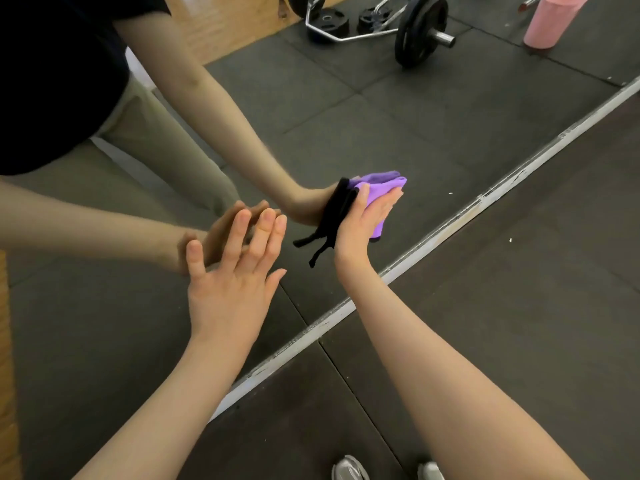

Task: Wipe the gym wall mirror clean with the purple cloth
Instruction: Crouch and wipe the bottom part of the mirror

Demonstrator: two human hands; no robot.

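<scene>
The wall mirror [398, 109] fills the upper left of the head view, its pale bottom frame [446, 223] running diagonally. My right hand [360, 223] presses the purple cloth [379, 197], which has a black edge with dangling straps, flat against the glass low down near the frame. Its fingers lie straight over the cloth. My left hand [235, 271] rests with spread, straight fingers on the glass to the left and holds nothing. Both arms and hands show again as reflections in the mirror.
Dark rubber floor mats [502, 323] lie under me, with my grey shoes [349, 469] at the bottom edge. Reflected in the mirror are a barbell with black plates [419, 29], loose weight plates, a pink foam roller [550, 19] and a strip of wooden floor.
</scene>
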